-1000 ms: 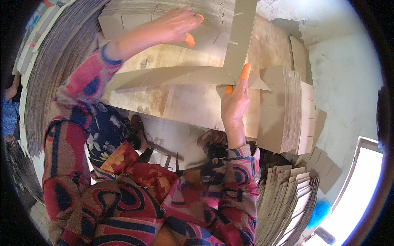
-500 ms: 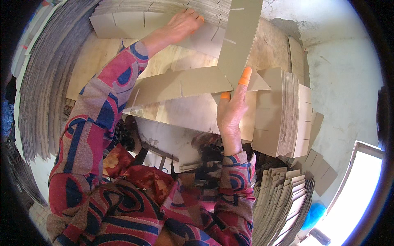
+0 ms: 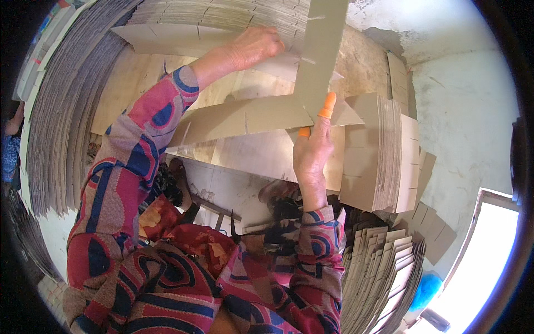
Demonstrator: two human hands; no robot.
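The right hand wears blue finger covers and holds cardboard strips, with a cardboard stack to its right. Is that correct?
Not quite: in the head view, the finger covers on the right hand are orange, not blue. It does hold cardboard strips, with a cardboard stack to its right.

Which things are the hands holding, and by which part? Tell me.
The right hand holds slotted cardboard strips near where they meet. The left hand is at a rear slotted strip; whether it grips cannot be told.
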